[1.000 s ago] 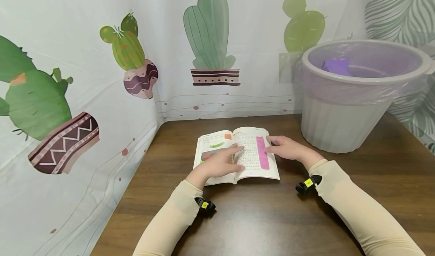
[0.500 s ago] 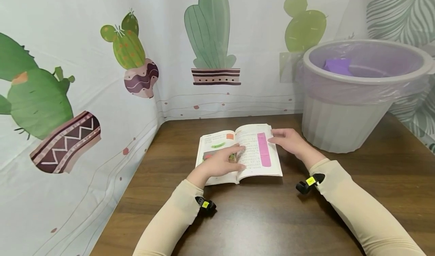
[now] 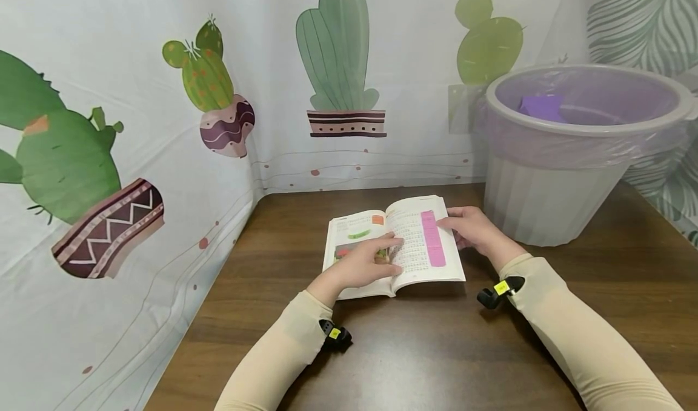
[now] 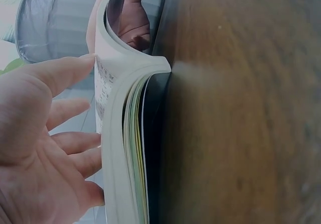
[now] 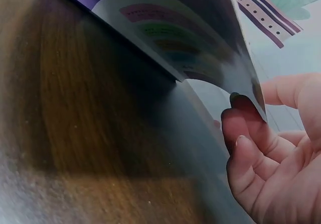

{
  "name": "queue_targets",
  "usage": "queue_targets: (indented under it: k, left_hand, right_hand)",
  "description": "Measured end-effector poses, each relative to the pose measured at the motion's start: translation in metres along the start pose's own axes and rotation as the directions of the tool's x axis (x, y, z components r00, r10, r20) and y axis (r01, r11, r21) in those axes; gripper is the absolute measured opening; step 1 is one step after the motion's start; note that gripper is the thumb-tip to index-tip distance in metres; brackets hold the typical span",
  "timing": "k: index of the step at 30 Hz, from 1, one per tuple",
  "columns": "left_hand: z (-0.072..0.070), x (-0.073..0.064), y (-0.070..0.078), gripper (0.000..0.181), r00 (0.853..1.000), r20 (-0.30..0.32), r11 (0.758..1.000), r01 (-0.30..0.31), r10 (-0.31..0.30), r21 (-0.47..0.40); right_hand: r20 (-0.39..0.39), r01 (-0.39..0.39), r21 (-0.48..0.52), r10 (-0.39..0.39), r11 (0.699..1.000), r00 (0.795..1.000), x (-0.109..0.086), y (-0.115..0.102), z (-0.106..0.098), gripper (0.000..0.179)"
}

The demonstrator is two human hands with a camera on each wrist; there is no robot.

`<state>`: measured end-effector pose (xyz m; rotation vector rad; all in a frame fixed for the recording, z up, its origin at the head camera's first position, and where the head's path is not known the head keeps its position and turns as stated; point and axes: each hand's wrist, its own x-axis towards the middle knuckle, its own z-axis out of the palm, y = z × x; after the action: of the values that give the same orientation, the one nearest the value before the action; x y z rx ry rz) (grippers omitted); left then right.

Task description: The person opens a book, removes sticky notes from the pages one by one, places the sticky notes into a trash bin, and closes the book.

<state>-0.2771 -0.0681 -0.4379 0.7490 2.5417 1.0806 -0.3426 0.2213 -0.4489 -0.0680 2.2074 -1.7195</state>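
Observation:
An open book with printed pages and a pink sticky strip on its right page lies over the table. My left hand rests across the middle of the spread, fingers apart, tips touching the page near the fold. In the left wrist view, the fingertips of my left hand meet the page surface, and the right half of the book curves up off the wood. My right hand pinches the right edge, thumb on the page. Seen from the right wrist, fingers of my right hand curl behind the purple-and-grey cover.
A large grey trash bin with a translucent purple liner stands at the back right, a purple item inside it. Behind the brown wooden table hangs a white cloth printed with cacti.
The book and both hands have shifted slightly right. Its right half has risen, and the right hand's fingers have slipped beneath the edge to grip it.

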Motion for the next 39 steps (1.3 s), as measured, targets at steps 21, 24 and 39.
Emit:
queue_targets:
  k: [21, 24, 39]
  left_hand:
    - [-0.005, 0.0, 0.0, 0.075, 1.0, 0.028, 1.0, 0.007, -0.007, 0.004]
    - [-0.01, -0.004, -0.003, 0.076, 0.998, 0.044, 0.997, 0.048, -0.05, 0.055]
    - [-0.037, -0.046, -0.032, 0.076, 0.988, 0.094, 0.982, 0.109, -0.125, 0.157]
  right_hand:
    - [0.017, 0.088, -0.112, -0.087, 0.99, 0.996, -0.003, -0.004, -0.014, 0.031]
    - [0.015, 0.104, -0.131, -0.103, 0.986, 0.995, -0.003, -0.007, -0.015, 0.03]
    - [0.006, 0.198, -0.171, -0.2, 0.965, 0.98, -0.004, -0.035, -0.019, 0.027]
